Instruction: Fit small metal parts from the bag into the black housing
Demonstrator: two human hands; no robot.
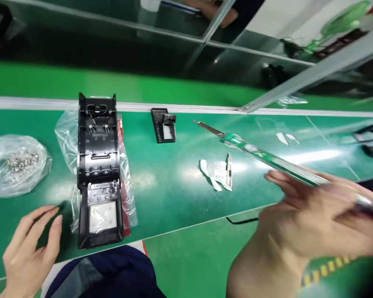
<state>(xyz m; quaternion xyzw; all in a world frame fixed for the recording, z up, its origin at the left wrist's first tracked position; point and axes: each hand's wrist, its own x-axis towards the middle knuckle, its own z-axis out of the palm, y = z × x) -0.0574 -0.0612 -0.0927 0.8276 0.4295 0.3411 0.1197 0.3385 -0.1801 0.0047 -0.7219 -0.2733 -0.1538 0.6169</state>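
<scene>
My right hand (313,223) is blurred at the lower right and grips a long green-handled screwdriver (267,157), whose metal tip points up-left over the green belt. At the lower left my left hand (31,248) rests open on the belt, fingers spread, just left of a long black plastic housing (98,165). The housing lies lengthwise on a clear plastic bag (65,136), with a white square pad showing in its near end.
A clear bag of small metal screws (17,163) lies at the far left. A small black plastic part (164,125) sits near the belt's far rail (186,108). A crumpled white glove with a pen-like tool (219,174) lies mid-belt. Another person's arm shows at the top.
</scene>
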